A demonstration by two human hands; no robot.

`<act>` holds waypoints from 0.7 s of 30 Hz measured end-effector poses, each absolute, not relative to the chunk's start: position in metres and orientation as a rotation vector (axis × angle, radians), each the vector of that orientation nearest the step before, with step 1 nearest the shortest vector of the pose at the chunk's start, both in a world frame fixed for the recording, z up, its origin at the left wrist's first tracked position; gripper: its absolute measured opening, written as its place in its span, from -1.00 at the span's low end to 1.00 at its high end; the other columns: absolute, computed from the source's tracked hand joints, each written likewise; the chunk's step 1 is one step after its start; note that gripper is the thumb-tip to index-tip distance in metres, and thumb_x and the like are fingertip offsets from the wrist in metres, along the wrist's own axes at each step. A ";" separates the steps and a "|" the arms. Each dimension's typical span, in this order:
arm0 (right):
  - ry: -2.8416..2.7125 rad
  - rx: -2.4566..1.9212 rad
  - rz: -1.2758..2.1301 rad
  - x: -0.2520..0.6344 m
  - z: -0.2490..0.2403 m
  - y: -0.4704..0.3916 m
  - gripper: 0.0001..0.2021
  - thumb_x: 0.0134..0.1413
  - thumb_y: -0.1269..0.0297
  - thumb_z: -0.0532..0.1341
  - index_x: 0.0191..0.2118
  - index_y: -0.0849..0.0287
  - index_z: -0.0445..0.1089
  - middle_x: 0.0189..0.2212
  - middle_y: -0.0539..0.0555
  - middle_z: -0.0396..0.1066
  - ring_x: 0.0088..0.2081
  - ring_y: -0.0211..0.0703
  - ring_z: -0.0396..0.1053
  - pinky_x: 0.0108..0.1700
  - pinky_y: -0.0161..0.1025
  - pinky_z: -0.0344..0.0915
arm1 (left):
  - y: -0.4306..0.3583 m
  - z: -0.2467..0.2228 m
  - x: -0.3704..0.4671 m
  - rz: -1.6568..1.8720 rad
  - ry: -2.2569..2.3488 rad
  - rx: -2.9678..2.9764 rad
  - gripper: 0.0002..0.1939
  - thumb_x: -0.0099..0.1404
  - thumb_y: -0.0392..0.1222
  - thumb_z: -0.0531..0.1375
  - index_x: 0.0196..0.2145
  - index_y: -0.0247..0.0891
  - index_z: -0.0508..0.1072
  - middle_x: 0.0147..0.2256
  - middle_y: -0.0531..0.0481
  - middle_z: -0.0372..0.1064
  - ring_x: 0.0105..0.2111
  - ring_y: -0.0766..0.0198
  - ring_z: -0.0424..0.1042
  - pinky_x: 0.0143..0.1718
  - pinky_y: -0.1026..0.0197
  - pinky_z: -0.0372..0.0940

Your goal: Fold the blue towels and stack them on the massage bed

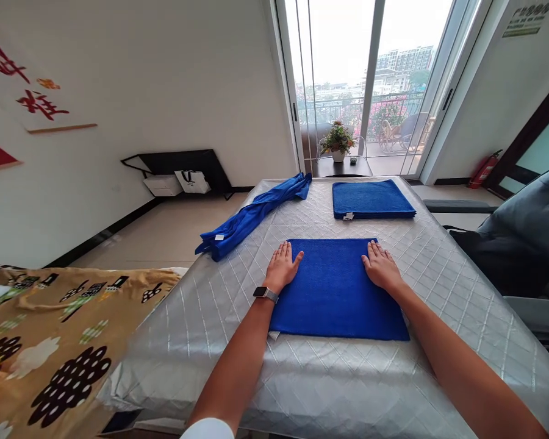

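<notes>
I've got the blue cloth [336, 292] lying flat and squared on the silver-covered bench [311, 372], and I take everything from it. My left hand [282, 268] rests at its far left corner, my right hand [382, 266] at its far right; on both, the fingers are extended, thumbs angled inward, gripping nothing. Beyond it, slightly right, sits a neat folded stack [373, 199], which I'd call finished. Beyond its left side, the long loose bundle [256, 213] lies rumpled, so I judge that part undone.
</notes>
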State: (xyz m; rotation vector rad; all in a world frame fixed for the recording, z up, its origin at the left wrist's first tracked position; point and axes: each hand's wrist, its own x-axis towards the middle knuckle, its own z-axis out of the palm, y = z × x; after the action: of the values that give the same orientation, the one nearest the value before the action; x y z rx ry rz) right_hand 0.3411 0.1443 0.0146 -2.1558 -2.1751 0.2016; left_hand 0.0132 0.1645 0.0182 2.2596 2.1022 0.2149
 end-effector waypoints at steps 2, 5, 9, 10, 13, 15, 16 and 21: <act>-2.173 -2.165 0.184 0.342 0.012 0.145 -0.30 0.44 0.07 -0.30 0.51 0.41 -0.18 0.51 0.18 -0.25 0.51 -0.06 -0.29 0.48 -0.04 -0.27 | 0.165 0.019 0.015 0.216 2.091 2.256 -0.08 0.50 0.31 -0.36 0.46 -0.56 -0.05 0.47 -0.31 -0.18 0.47 0.04 -0.16 0.46 0.01 -0.19; -2.186 -2.172 0.152 0.342 0.009 0.145 -0.30 0.44 0.07 -0.30 0.51 0.42 -0.18 0.51 0.17 -0.25 0.51 -0.06 -0.29 0.48 -0.04 -0.27 | 0.165 0.019 0.016 0.225 2.089 2.245 -0.08 0.50 0.31 -0.36 0.46 -0.54 -0.04 0.46 -0.32 -0.18 0.47 0.04 -0.15 0.46 0.00 -0.18; -2.204 -2.193 0.136 0.343 0.008 0.147 -0.30 0.45 0.07 -0.30 0.51 0.42 -0.19 0.51 0.18 -0.27 0.51 -0.05 -0.30 0.48 -0.05 -0.28 | 0.164 0.018 0.015 0.254 2.087 2.245 -0.09 0.50 0.30 -0.34 0.46 -0.52 -0.03 0.46 -0.32 -0.16 0.47 0.03 -0.12 0.46 0.00 -0.19; -2.210 -2.201 0.139 0.343 0.009 0.148 -0.30 0.45 0.07 -0.30 0.51 0.43 -0.20 0.51 0.18 -0.28 0.51 -0.05 -0.30 0.48 -0.04 -0.28 | 0.164 0.018 0.015 0.261 2.083 2.246 -0.10 0.51 0.30 -0.34 0.45 -0.53 -0.03 0.46 -0.33 -0.16 0.47 0.02 -0.13 0.46 0.00 -0.19; -2.243 -2.206 0.161 0.344 0.011 0.148 -0.30 0.45 0.07 -0.29 0.51 0.43 -0.21 0.51 0.20 -0.29 0.51 -0.05 -0.31 0.48 -0.04 -0.26 | 0.163 0.016 0.016 0.291 2.078 2.242 -0.11 0.51 0.29 -0.32 0.45 -0.52 -0.02 0.46 -0.33 -0.16 0.47 0.02 -0.13 0.46 -0.02 -0.18; -2.261 -2.196 0.171 0.345 0.012 0.147 -0.30 0.45 0.06 -0.29 0.51 0.43 -0.21 0.51 0.21 -0.29 0.51 -0.06 -0.31 0.48 -0.05 -0.26 | 0.164 0.016 0.016 0.311 2.081 2.239 -0.12 0.51 0.29 -0.32 0.46 -0.49 -0.02 0.46 -0.33 -0.15 0.46 0.03 -0.12 0.46 -0.02 -0.18; -2.261 -2.191 0.163 0.346 0.011 0.146 -0.30 0.45 0.06 -0.29 0.51 0.43 -0.20 0.51 0.20 -0.28 0.51 -0.06 -0.31 0.48 -0.05 -0.27 | 0.164 0.015 0.016 0.316 2.082 2.237 -0.12 0.50 0.30 -0.32 0.46 -0.48 -0.02 0.46 -0.32 -0.15 0.46 0.03 -0.12 0.46 -0.02 -0.18; -2.219 -2.171 0.115 0.346 0.009 0.136 -0.31 0.46 0.08 -0.31 0.50 0.44 -0.18 0.51 0.20 -0.26 0.51 -0.06 -0.31 0.48 -0.03 -0.30 | 0.165 0.015 0.016 0.307 2.082 2.229 -0.10 0.49 0.33 -0.34 0.47 -0.45 -0.03 0.46 -0.30 -0.16 0.46 0.03 -0.12 0.46 -0.02 -0.19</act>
State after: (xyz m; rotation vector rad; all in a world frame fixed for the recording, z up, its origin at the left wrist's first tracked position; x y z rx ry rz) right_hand 0.3464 0.1358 0.0090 -2.1711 -2.2190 0.1154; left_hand 0.0155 0.1653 0.0150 2.2289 2.0825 0.3070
